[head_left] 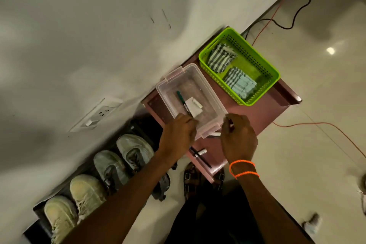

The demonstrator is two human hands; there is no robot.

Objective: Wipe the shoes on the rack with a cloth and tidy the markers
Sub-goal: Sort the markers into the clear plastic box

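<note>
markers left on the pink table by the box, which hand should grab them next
Probably the right hand: it hovers beside the loose markers on the table, while the left hand reaches into the clear box.

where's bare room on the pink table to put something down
The widest bare patch of the pink table lies between the clear box, the green basket and the floor-side edge. It is crowded near the front corner, where the right hand, left hand and loose markers sit.

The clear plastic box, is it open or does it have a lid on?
Open. The clear plastic box has no lid on top, and a green marker lies inside it.
</note>
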